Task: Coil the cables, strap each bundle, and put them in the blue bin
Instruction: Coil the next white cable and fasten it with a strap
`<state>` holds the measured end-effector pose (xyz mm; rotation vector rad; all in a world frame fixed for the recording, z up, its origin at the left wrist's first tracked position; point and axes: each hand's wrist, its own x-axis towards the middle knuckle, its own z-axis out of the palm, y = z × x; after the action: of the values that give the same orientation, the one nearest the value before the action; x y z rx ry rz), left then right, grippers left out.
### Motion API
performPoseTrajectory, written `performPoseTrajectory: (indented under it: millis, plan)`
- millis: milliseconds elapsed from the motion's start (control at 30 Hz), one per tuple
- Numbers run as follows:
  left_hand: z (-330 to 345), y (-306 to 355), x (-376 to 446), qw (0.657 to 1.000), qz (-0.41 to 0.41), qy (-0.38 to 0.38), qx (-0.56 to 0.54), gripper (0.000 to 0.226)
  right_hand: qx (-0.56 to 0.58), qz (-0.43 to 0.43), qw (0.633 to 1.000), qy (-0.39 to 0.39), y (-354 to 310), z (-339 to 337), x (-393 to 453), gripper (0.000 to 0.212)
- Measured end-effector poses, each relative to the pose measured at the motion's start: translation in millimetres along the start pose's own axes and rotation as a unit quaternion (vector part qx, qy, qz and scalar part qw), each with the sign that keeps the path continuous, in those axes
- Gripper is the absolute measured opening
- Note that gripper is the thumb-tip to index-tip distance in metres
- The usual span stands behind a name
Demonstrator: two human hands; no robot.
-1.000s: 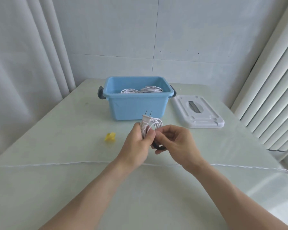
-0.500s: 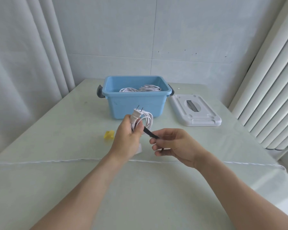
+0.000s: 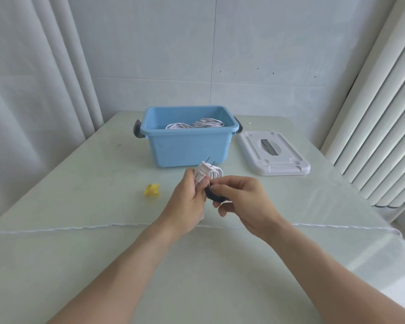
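Note:
My left hand (image 3: pixel 185 202) grips a coiled white cable (image 3: pixel 212 174) upright above the table, its two-pin plug pointing up. A dark strap (image 3: pixel 214 196) loops under the coil, and my right hand (image 3: pixel 246 204) pinches it right beside the bundle. Behind them stands the blue bin (image 3: pixel 188 146) with two coiled white cables (image 3: pixel 194 124) inside. Much of the held coil is hidden by my fingers.
A white lid (image 3: pixel 274 154) lies flat to the right of the bin. A small yellow object (image 3: pixel 152 190) sits on the pale green table (image 3: pixel 80 183) left of my hands. Curtains hang at left and right, a wall behind.
My right hand moved back in against the coil, and the strap, pulled out straight half a second ago, is now curved under the bundle. The left hand holds the coil slightly lower.

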<state>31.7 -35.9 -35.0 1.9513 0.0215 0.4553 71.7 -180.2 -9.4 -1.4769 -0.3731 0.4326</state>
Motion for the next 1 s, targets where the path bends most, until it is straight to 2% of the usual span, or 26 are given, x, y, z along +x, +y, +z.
performPoseTrajectory:
  millis: [133,367,433,567,667,767,867,933,1000]
  plan:
    - [-0.9,-0.5,-1.1,1.0,0.006,-0.019,0.015,0.021,0.045,0.028,0.998,-0.017,-3.4,-1.4,-0.1,0.022]
    - [2.5,4.4,-6.2,0.996,0.04,-0.025,0.078,0.014,-0.01,0.058,0.996,0.071,0.2,0.1,-2.4,0.02]
    - [4.0,8.2,-8.4,0.996,0.034,-0.036,0.078,0.021,-0.024,0.057,0.995,0.083,2.2,0.5,-2.2,0.019]
    - [4.4,7.8,-8.0,0.997,-0.006,-0.075,0.013,0.013,-0.044,0.059,0.991,0.11,7.3,-0.4,-0.1,0.023]
    - [1.8,8.1,-7.4,0.992,-0.017,-0.123,-0.018,0.025,-0.047,0.058,0.99,0.117,9.2,-2.6,1.5,0.02]
    - [-4.4,7.5,-5.9,0.991,-0.008,-0.128,0.045,0.026,-0.027,0.052,0.995,0.083,7.6,-3.0,1.1,0.004]
    - [-9.3,5.7,-3.2,0.989,0.001,-0.115,0.091,0.021,-0.019,0.058,0.998,0.029,8.5,-1.5,1.1,0.013]
    - [-11.5,4.6,-2.7,0.989,0.012,-0.101,0.11,0.033,0.008,0.099,0.995,0.01,7.1,-1.3,1.7,0.015]
    - [-12.7,3.1,-1.0,0.988,0.015,-0.105,0.109,0.035,0.038,0.149,0.988,-0.019,4.8,-2.8,2.7,0.019]
